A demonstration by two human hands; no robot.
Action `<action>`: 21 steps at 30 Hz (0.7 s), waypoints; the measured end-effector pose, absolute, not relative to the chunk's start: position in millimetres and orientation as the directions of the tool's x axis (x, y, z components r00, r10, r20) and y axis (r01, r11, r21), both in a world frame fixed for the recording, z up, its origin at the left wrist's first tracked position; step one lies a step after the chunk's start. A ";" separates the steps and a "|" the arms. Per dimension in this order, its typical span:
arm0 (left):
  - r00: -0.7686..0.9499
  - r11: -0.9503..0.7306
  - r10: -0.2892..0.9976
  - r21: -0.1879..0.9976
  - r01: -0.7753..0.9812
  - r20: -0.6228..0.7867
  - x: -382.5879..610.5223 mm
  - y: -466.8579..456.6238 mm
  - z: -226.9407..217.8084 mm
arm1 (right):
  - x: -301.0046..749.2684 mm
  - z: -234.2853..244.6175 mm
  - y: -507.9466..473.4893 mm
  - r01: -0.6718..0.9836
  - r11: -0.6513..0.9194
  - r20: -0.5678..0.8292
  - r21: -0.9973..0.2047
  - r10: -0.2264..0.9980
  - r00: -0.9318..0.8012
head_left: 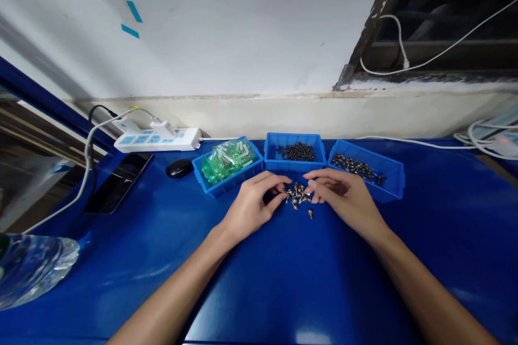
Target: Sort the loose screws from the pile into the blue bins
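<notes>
A small loose pile of metal screws (pixel 297 194) lies on the blue table between my two hands. My left hand (pixel 253 199) is at the pile's left edge, fingers curled, with a screw at the thumb and fingertips. From the right, my right hand (pixel 343 194) reaches in with bent fingers; a shiny screw (pixel 308 192) shows at its fingertips. One single screw (pixel 310 213) lies a little nearer to me, apart from the pile. Behind the hands stand a blue bin of dark screws (pixel 297 152) and, to its right, another bin holding screws with shiny heads (pixel 358 167).
A third blue bin (pixel 220 188) at the left holds green-tinted plastic bags. Left of it are a black mouse (pixel 179 168), a dark phone (pixel 119 183) and a white power strip (pixel 162 140) with cables. A clear bottle (pixel 36 269) stands near left; white cables run along the wall.
</notes>
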State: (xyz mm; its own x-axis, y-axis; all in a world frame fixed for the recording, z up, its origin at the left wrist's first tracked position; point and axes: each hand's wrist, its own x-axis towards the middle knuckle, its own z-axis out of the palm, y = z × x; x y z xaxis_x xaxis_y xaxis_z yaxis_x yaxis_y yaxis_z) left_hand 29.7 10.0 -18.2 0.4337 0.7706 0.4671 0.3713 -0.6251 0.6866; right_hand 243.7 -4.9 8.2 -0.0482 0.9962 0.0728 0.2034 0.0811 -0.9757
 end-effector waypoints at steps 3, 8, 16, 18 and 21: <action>0.389 -0.573 0.803 0.765 0.295 0.451 31.0 9.0 -15.7 | 239.2 6.6 -7.9 0.254 0.090 0.045 -0.963 0.983 -0.179; 0.376 -0.473 0.839 0.869 0.148 0.393 32.7 7.6 -14.7 | 234.8 8.4 -10.4 0.191 0.079 0.019 -0.978 0.955 -0.296; 0.377 -0.422 0.850 0.904 0.070 0.368 33.8 6.9 -11.7 | 236.6 12.6 -7.5 0.105 -0.070 -0.096 -0.992 0.958 -0.271; 0.384 -0.426 0.844 0.903 0.059 0.374 33.8 6.6 -11.1 | 237.3 11.6 -7.0 0.097 -0.081 -0.106 -0.992 0.954 -0.280; 0.401 -0.492 0.819 0.862 0.121 0.411 32.1 6.3 -9.6 | 238.8 8.9 -5.7 0.040 -0.086 -0.094 -0.995 0.956 -0.276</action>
